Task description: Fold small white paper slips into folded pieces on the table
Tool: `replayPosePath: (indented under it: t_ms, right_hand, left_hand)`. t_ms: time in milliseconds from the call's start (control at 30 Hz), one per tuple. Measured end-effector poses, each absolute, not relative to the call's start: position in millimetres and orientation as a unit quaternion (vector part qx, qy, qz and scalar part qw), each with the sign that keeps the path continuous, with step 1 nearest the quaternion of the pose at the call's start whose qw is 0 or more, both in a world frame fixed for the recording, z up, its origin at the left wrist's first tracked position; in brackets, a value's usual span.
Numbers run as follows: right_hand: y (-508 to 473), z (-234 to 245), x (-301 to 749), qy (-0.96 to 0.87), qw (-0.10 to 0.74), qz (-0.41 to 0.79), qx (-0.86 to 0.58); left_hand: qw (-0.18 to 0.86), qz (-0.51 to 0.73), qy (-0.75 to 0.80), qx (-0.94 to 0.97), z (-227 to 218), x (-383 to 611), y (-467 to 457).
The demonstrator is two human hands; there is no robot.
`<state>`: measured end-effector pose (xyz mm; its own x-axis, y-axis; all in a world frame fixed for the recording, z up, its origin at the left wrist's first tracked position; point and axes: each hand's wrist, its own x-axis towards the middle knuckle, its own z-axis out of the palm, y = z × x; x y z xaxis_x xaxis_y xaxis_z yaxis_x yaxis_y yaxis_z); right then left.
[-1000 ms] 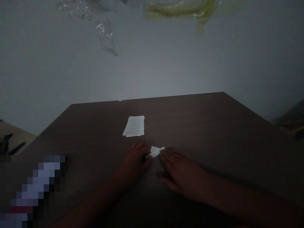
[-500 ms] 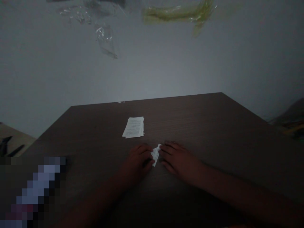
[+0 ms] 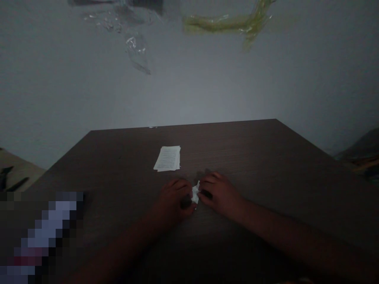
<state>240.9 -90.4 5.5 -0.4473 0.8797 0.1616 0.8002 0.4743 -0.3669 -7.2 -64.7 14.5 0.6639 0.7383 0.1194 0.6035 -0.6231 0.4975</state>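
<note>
Between my two hands is a small piece of white paper (image 3: 195, 193), creased and partly covered by fingers. My left hand (image 3: 176, 197) pinches its left side, thumb toward me and fingers curled over the far side. On the right edge, my right hand (image 3: 217, 191) has its thumb and fingers closed on the paper. Both hands rest low over the dark wooden table (image 3: 231, 146). A little beyond my left hand lies a stack of printed paper sheets (image 3: 168, 157), its edges slightly uneven.
A pale wall (image 3: 207, 86) stands behind the table, with yellow tape (image 3: 219, 24) and clear tape (image 3: 137, 49) stuck on it. A blurred-out, pixelated object (image 3: 56, 217) lies at the left. Dark items sit on a lighter surface (image 3: 20, 173) beyond the left edge.
The paper between my hands has gone from flat to crumpled. My right hand's fingers have curled in from lying flatter, and the hands are closer together. The stack has not moved.
</note>
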Motion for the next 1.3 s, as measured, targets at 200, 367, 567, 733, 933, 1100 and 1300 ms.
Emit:
replayPosePath:
  t_ms: [200, 367, 567, 733, 933, 1100, 1300]
  right_hand:
    - [-92.4, 12.2, 238.3, -0.843, 0.16, 0.125, -0.497]
    - [-98.8, 18.0, 236.5, -0.841, 0.162, 0.14, -0.496]
    - [-96.9, 12.0, 240.6, -0.847, 0.191, 0.131, -0.478]
    - [-87.3, 0.3, 241.1, -0.844, 0.187, 0.121, -0.488]
    - [-91.6, 2.0, 238.5, -0.841, 0.187, 0.126, -0.492]
    - [-99.8, 7.0, 235.5, -0.838, 0.183, 0.132, -0.498]
    - [-100.7, 2.6, 241.5, -0.842, 0.208, 0.137, -0.48]
  left_hand:
    - [0.206, 0.149, 0.381, 0.889, 14.7, -7.5, -63.8]
    - [0.217, 0.153, 0.359, 0.895, 14.6, -13.5, -61.3]
    - [0.243, 0.157, 0.347, 0.892, 18.0, -20.1, -57.5]
    - [0.237, 0.158, 0.346, 0.894, 14.6, -19.1, -53.9]
    - [0.255, 0.15, 0.347, 0.89, 16.9, -21.5, -52.9]
    - [0.272, 0.137, 0.349, 0.886, 25.2, -23.8, -55.2]
    - [0.246, 0.152, 0.351, 0.891, 19.7, -19.8, -59.1]
